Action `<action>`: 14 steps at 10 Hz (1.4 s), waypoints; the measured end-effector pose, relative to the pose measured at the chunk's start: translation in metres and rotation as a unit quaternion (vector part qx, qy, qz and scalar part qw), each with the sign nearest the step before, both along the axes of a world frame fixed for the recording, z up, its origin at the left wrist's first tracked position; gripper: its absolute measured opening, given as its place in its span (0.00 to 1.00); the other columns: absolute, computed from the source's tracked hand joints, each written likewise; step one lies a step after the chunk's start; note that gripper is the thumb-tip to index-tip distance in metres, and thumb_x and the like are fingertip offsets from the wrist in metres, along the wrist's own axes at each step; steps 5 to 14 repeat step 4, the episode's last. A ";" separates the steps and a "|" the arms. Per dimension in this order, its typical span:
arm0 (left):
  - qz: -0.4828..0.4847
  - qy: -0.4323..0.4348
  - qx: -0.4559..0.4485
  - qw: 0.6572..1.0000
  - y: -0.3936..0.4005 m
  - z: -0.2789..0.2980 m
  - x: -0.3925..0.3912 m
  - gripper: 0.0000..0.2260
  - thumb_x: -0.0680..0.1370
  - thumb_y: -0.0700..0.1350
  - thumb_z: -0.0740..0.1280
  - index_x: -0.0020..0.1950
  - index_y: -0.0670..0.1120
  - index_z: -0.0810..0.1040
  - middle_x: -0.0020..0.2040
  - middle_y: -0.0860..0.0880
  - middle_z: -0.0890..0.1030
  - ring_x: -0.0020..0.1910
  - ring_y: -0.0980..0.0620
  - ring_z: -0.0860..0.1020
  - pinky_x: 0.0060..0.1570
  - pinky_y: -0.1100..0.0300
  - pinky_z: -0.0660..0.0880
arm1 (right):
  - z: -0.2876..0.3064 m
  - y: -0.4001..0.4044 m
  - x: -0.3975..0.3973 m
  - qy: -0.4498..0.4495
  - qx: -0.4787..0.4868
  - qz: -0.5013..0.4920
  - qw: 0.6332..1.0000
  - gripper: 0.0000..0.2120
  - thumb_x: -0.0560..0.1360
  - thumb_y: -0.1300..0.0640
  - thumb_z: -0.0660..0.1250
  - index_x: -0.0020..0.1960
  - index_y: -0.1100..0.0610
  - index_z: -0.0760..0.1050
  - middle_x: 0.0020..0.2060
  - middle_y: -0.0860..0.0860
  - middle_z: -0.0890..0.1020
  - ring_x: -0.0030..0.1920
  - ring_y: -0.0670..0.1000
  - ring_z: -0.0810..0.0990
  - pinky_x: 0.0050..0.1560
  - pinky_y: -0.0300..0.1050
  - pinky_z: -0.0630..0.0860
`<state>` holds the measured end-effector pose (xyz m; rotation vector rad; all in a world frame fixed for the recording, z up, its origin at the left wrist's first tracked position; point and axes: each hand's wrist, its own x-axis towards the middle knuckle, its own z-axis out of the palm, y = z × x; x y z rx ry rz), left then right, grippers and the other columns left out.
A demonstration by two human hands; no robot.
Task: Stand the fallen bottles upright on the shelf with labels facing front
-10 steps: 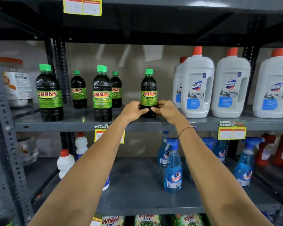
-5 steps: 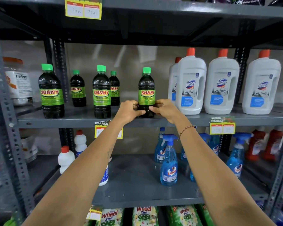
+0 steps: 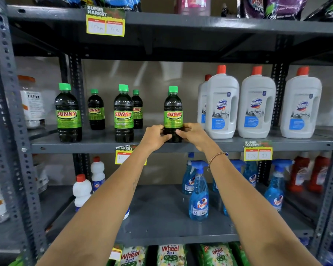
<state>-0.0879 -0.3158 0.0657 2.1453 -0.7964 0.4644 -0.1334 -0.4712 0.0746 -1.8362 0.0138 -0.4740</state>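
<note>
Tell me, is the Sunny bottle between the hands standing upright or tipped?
Upright: the Sunny bottle stands on the shelf, green cap up, label facing front.

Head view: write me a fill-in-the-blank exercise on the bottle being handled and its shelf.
1. Both hands, left hand and right hand, hold the SUNNY bottle near its ____.
2. The held bottle's cap is coloured ____.
3. On the shelf, the held bottle stands ____, its label facing front.
4. The white Domex bottles to its right have caps coloured ____.

Missing words: base; green; upright; red
</note>
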 end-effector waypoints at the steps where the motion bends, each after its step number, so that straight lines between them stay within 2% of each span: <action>1: 0.009 0.001 0.007 1.000 0.002 0.000 -0.002 0.15 0.76 0.45 0.70 0.59 0.39 0.79 0.55 0.42 0.83 0.56 0.46 0.80 0.55 0.58 0.74 | 0.000 0.003 -0.004 0.001 0.002 0.001 1.000 0.21 0.76 0.65 0.68 0.67 0.64 0.71 0.62 0.60 0.79 0.63 0.57 0.78 0.65 0.54 0.74; 2: 0.033 -0.002 -0.012 0.999 0.005 -0.003 0.006 0.14 0.76 0.46 0.69 0.58 0.37 0.79 0.55 0.40 0.82 0.58 0.43 0.79 0.58 0.51 0.74 | -0.003 0.001 0.000 -0.031 -0.026 -0.071 0.997 0.19 0.75 0.62 0.69 0.65 0.63 0.73 0.60 0.57 0.80 0.62 0.54 0.78 0.65 0.50 0.74; 3: 0.040 -0.023 -0.036 0.998 0.009 -0.004 0.003 0.14 0.78 0.45 0.66 0.59 0.37 0.79 0.54 0.40 0.83 0.56 0.44 0.79 0.58 0.51 0.74 | -0.005 0.004 -0.002 -0.087 -0.062 -0.175 0.979 0.15 0.76 0.61 0.68 0.61 0.63 0.77 0.56 0.57 0.83 0.58 0.53 0.80 0.62 0.44 0.74; 4: 0.069 -0.104 -0.091 0.988 0.021 -0.003 -0.002 0.11 0.80 0.45 0.62 0.51 0.39 0.81 0.45 0.41 0.84 0.45 0.44 0.81 0.47 0.52 0.76 | -0.004 0.016 -0.005 -0.174 -0.098 -0.256 0.946 0.09 0.78 0.62 0.64 0.53 0.63 0.81 0.51 0.57 0.84 0.52 0.54 0.82 0.53 0.39 0.73; 14: 0.069 -0.104 -0.091 0.988 0.021 -0.003 -0.002 0.11 0.80 0.45 0.62 0.51 0.39 0.81 0.45 0.41 0.84 0.45 0.44 0.81 0.47 0.52 0.76 | -0.004 0.016 -0.005 -0.174 -0.098 -0.256 0.946 0.09 0.78 0.62 0.64 0.53 0.63 0.81 0.51 0.57 0.84 0.52 0.54 0.82 0.53 0.39 0.73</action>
